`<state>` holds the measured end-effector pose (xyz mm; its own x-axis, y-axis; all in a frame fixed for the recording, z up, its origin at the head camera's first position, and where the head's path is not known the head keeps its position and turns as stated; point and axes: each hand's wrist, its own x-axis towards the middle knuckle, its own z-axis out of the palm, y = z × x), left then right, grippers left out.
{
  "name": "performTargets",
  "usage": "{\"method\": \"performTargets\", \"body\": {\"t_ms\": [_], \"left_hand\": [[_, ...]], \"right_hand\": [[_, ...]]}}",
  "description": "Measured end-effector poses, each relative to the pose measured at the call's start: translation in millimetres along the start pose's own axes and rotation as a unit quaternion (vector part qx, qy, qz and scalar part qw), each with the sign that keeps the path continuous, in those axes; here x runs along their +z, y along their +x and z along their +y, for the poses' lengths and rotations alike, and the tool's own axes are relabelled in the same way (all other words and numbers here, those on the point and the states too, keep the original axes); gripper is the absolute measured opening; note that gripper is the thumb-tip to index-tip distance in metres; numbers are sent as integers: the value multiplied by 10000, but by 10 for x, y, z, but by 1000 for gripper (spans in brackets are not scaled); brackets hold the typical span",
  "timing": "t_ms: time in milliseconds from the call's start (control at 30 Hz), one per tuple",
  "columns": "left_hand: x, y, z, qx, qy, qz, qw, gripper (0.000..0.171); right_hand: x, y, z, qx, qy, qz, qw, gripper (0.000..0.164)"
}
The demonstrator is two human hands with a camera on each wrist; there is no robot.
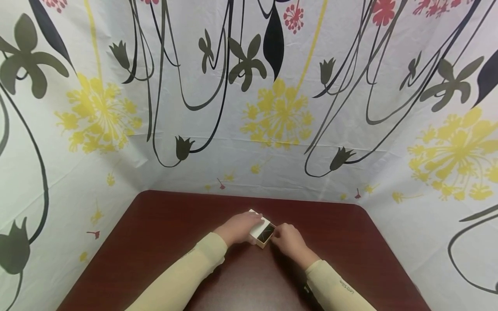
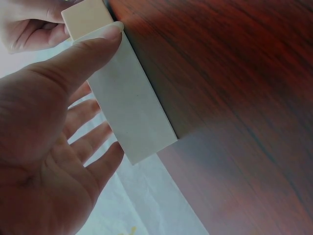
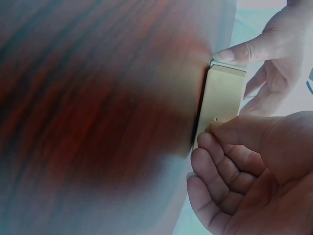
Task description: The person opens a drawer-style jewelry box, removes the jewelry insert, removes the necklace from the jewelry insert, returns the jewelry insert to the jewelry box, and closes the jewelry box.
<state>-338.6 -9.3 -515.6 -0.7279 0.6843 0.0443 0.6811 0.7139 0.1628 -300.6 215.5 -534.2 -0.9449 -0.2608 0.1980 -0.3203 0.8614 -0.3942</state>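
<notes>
A small drawer box lies on the table, its white sleeve (image 2: pixel 132 107) partly drawn off a tan drawer (image 3: pixel 222 93). In the head view the drawer's dark interior (image 1: pixel 266 233) shows. My left hand (image 1: pixel 241 228) grips the sleeve, thumb along one edge and fingers on the opposite side. At the drawer's front face, the thumb and index finger of my right hand (image 1: pixel 289 242) pinch close to a small hole (image 3: pixel 215 119); whatever sits between these fingertips is hidden. The other right fingers are curled in.
The dark red wooden table (image 1: pixel 175 211) has rounded far corners. White cloth (image 1: pixel 218 125) printed with flowers hangs behind it and along both sides.
</notes>
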Motion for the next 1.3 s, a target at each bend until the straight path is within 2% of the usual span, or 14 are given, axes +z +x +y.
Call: {"method": "performTargets", "body": {"t_ms": [733,1067,1300], "left_hand": [[9,16,-12,-52,3,-30,10000,78],[51,34,-39,114,197,92,9997,78],[46,31,-32,100,197,53,9997,78]], "right_hand": [[-6,5,22,-111,-51,11,9999,22],[-20,-12,15,-132,14,-8,9999,25],[-20,-26,33,-105,44,-11,9999,25]]}}
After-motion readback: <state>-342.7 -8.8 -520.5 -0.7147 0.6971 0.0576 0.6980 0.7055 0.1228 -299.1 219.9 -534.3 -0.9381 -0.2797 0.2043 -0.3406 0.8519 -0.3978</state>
